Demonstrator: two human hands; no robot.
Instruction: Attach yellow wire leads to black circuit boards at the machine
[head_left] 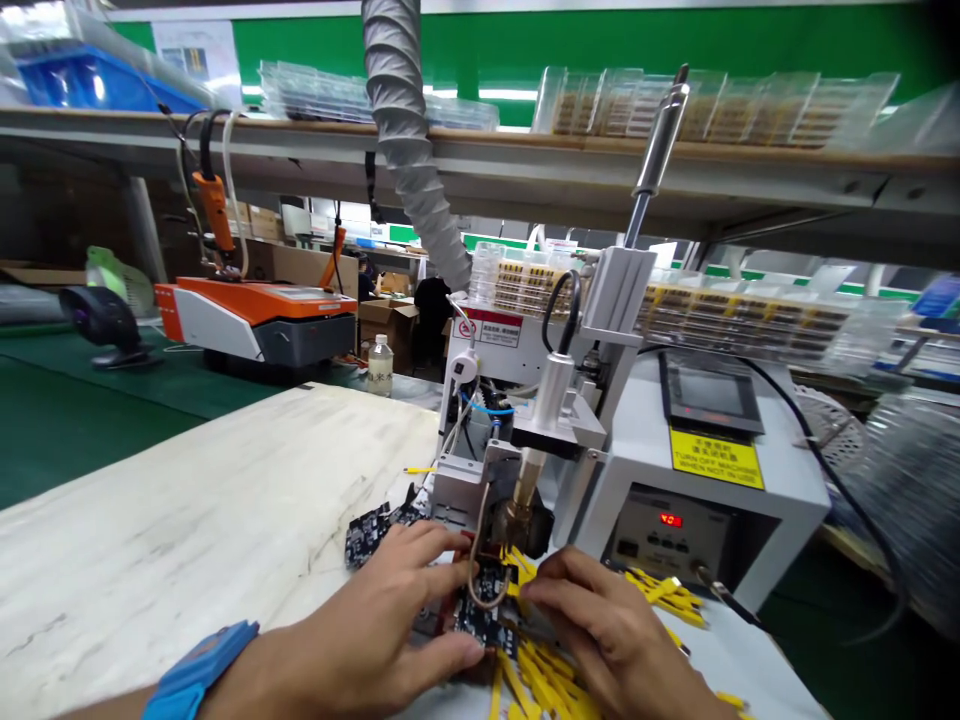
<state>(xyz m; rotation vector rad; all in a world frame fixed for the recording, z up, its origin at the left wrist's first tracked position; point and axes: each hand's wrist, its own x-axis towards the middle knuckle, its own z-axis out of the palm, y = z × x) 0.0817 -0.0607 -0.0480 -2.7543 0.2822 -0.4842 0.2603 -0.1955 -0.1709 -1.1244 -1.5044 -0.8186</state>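
Observation:
A black circuit board (487, 610) lies under the soldering machine's tip (519, 515). My left hand (397, 610) holds this board from the left, its thumb at the near edge and its fingers at the far side. Close to the board's right edge, my right hand (600, 620) pinches a short yellow flat cable (519, 568); its fingertips partly hide the cable. A thin curved tube (474, 560) hangs over the board. Loose yellow cables (544, 680) lie in a pile below my right hand, and further ones (667, 595) lie to its right. More black boards (379, 525) rest beyond my left hand.
The grey machine housing (720, 500) with a red display stands at right. A white worktop (225, 500) stretches left. Behind are an orange-and-grey device (262, 320), a small black fan (105, 320) and a bottle (380, 366). A ribbed duct (409, 140) hangs overhead near the shelf (300, 150).

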